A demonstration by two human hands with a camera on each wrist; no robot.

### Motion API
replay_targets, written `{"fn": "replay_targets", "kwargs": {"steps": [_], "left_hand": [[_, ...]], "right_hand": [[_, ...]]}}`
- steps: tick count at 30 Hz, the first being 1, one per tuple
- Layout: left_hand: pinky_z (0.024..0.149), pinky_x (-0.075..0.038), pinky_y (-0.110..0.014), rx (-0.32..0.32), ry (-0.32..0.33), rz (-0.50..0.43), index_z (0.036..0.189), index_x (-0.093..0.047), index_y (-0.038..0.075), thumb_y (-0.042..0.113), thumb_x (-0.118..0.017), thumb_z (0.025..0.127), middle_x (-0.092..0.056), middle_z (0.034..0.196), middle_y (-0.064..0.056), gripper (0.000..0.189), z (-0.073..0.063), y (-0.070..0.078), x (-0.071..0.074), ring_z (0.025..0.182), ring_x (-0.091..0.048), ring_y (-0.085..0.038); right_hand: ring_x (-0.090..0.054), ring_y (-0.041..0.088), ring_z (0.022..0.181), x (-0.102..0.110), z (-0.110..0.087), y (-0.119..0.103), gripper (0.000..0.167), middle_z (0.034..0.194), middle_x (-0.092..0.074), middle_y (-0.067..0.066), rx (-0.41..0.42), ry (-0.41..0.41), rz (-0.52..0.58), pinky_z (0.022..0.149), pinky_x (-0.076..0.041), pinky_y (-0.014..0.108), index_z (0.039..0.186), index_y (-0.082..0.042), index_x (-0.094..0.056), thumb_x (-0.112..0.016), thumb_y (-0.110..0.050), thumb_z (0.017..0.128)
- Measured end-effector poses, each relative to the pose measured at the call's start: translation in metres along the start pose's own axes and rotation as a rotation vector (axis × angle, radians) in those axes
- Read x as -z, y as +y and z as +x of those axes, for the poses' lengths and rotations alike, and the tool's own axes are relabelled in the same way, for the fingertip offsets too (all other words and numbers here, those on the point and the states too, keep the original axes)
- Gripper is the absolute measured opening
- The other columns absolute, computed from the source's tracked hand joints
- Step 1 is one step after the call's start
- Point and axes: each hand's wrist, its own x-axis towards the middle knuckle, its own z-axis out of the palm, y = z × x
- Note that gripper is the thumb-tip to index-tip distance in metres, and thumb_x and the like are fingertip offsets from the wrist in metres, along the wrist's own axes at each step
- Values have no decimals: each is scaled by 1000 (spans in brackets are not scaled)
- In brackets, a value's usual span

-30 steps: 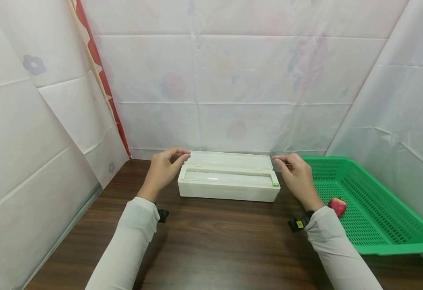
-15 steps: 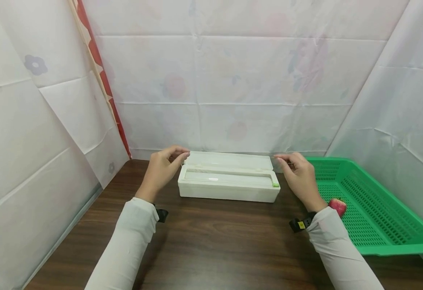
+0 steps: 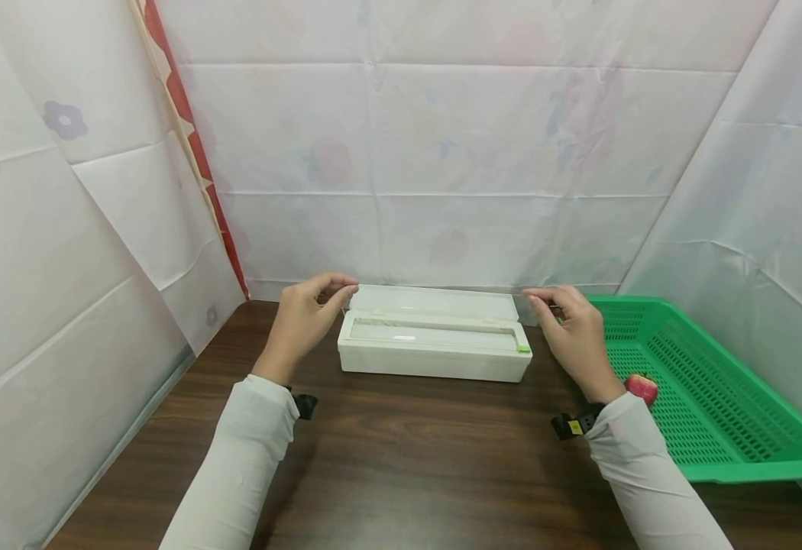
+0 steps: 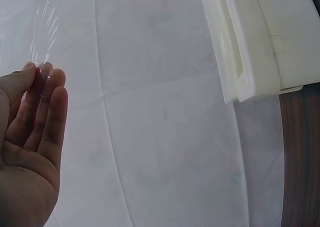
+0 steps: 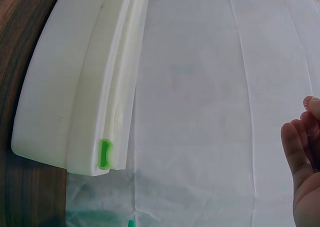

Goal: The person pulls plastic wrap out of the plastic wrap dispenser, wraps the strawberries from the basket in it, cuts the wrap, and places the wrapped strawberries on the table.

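A long white cling film dispenser (image 3: 435,363) sits on the table with its lid (image 3: 435,303) raised at the back. At the right end of its top shows a green slide cutter (image 3: 523,349). My left hand (image 3: 302,321) is above the box's left end, pinching clear cling film (image 4: 47,27) between thumb and fingertips; creases fan out from the pinch in the left wrist view. My right hand (image 3: 573,336), off the box's right end, has thumb and fingertips together in a matching pinch. The film between the hands is almost invisible in the head view.
A green plastic basket (image 3: 751,367) stands at the right, near my right forearm, with a red apple (image 3: 641,389) in it. White patterned sheets (image 3: 442,153) hang behind and on both sides. The table (image 3: 408,473) is dark wood.
Both hands have risen slightly and drawn a little farther apart, left hand to the left, right hand to the right. The dispenser, basket and apple have stayed put.
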Motion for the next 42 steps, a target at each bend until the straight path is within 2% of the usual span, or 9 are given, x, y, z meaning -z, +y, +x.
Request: {"fn": "replay_targets", "kwargs": {"steps": [15, 34, 42], "left_hand": [[74, -58, -35, -32, 30, 6, 103, -76, 9, 17, -71, 96, -75, 90, -1, 12, 2, 6, 4, 77, -68, -11], [76, -58, -32, -48, 30, -5, 104, -76, 9, 16, -71, 95, -75, 94, -1, 12, 1, 14, 12, 83, -70, -11], [76, -58, -32, -90, 40, 10, 104, -76, 7, 13, -72, 94, -75, 94, -2, 12, 3, 18, 16, 82, -70, -12]], "right_hand": [[-55, 10, 81, 5, 2, -5, 17, 95, -66, 4, 9, 30, 10, 76, -45, 13, 110, -6, -76, -66, -4, 97], [-56, 11, 84, 11, 1, -14, 18, 97, -65, 2, -1, 37, 24, 79, -45, 11, 111, -8, -77, -67, -5, 96], [-57, 10, 87, 15, 3, -18, 17, 96, -66, 3, 5, 53, 26, 80, -46, 12, 110, -7, -77, -68, -4, 96]]}}
